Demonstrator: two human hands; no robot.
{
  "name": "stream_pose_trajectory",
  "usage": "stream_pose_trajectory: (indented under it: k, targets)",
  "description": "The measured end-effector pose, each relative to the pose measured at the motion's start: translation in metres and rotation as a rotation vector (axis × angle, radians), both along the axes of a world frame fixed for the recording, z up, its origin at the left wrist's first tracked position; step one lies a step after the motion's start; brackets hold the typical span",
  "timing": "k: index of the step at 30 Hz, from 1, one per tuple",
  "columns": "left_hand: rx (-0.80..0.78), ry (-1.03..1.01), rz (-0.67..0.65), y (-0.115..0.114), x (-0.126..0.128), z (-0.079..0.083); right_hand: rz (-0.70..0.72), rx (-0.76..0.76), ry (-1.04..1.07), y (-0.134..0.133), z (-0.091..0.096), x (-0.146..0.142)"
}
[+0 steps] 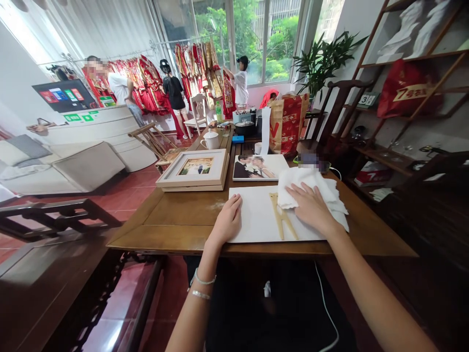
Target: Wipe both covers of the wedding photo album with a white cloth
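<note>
A white board (252, 215) lies flat at the table's near edge. My left hand (229, 218) is curled over its left edge, fingers together. On top of a crumpled white cloth (322, 183) lies my right hand (309, 203), its fingers spread and pressed down. The cloth covers the board's right part. Left of the right hand, a pale yellow A-shaped piece (280, 217), like a fold-out picture stand, rests on the board. Just behind sits a couple's photo panel (256, 167). Stacked white picture frames (220, 171) are to the left.
The wooden table (176, 220) also bears a lidded white mug (210, 140), a red and brown paper bag (287, 124) and a phone (311, 161) with a cable. A dark wooden bench (54, 264) stands left, shelves (384, 161) right. Several people are near hanging red garments (146, 88).
</note>
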State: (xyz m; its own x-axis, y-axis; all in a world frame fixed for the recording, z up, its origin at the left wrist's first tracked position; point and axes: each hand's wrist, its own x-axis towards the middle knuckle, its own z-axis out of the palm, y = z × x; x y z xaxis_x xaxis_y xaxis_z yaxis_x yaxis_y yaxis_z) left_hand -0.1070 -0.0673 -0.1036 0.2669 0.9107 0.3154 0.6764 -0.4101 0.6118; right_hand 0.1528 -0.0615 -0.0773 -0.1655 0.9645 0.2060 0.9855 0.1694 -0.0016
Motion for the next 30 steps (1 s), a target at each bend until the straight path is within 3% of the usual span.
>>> stream_pose_trajectory:
  k: [6,10,14,19,25,28,30]
  targets:
    - [0.001,0.008,0.004,-0.001,-0.002,0.001,0.212,0.016,0.033,-0.044,-0.003,0.011]
    - [-0.001,0.018,0.007,-0.002,-0.003,0.003,0.356,0.003,0.118,-0.087,-0.005,0.041]
    - [-0.029,0.029,0.016,-0.004,0.000,0.007,0.374,-0.032,0.164,-0.106,-0.010,0.075]
    - [-0.044,0.053,0.015,-0.005,0.002,0.010,0.209,-0.004,0.143,-0.078,-0.015,0.084]
    - [-0.015,0.018,0.012,-0.002,0.002,0.004,-0.116,0.014,0.056,-0.022,-0.007,0.044]
    - [-0.025,0.026,0.008,-0.001,0.001,0.003,-0.140,0.002,0.027,-0.013,-0.002,0.019]
    - [-0.028,0.028,0.006,-0.001,0.000,0.003,-0.057,-0.003,0.016,-0.019,0.000,0.005]
